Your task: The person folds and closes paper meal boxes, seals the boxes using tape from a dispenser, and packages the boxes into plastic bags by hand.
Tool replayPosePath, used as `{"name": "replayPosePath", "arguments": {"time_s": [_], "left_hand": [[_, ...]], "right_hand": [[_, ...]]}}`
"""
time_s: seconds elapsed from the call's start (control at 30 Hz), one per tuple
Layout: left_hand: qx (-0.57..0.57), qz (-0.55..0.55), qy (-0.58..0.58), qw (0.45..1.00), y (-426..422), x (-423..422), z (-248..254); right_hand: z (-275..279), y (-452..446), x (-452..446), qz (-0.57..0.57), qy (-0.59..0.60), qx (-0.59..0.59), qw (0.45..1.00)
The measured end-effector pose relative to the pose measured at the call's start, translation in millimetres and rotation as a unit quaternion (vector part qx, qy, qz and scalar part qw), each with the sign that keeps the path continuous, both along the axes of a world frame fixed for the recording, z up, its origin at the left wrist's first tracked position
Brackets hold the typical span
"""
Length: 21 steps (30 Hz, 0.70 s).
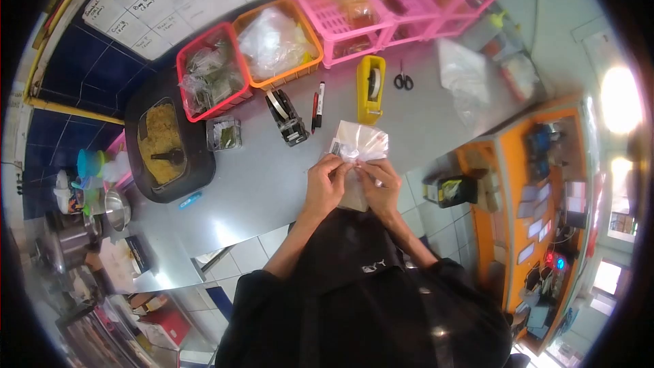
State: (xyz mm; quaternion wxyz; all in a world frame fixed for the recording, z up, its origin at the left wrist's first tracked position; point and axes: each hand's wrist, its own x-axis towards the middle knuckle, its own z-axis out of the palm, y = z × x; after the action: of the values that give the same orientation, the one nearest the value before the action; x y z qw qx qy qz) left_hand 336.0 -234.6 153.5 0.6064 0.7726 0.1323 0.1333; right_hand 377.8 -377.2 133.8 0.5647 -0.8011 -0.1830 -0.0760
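At the front edge of the metal counter, a pale, shiny plastic bag [368,138] lies between my hands, bunched up near my fingertips. My left hand [325,187] pinches the gathered part from the left. From the right, my right hand [381,187] pinches it too, fingertips close to the left ones. What is inside the bag is hard to make out. Just beyond the bag stands a yellow tape dispenser [370,92]. To its left are a black tape dispenser [286,117] and two markers [319,105], one white and one red and black.
Scissors [403,78] lie beyond the bag, with clear plastic bags [463,75] at right. Along the back are a red basket [240,95], an orange basket [286,80] and pink baskets [334,48]. A black container of brown food [201,157] and a blue cutter [191,200] are at left.
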Motion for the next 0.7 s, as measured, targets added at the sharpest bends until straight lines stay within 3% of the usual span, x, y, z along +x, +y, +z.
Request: {"name": "replayPosePath", "arguments": {"time_s": [0.33,0.53,0.7], "left_hand": [[-0.016,0.114,0.016,0.993,-9.7,-5.9,-1.1],[0.048,0.055,0.015,0.997,-13.6,-23.0,-4.4],[0.014,-0.019,-0.021,1.0,-3.8,-22.7,0.7]], "right_hand": [[-3.0,6.9,3.2,0.036,-0.005,-0.008,0.999],[-5.0,7.6,6.5,0.056,-0.029,-0.01,0.998],[-10.4,5.2,8.4,0.069,-0.031,-0.018,0.997]]}}
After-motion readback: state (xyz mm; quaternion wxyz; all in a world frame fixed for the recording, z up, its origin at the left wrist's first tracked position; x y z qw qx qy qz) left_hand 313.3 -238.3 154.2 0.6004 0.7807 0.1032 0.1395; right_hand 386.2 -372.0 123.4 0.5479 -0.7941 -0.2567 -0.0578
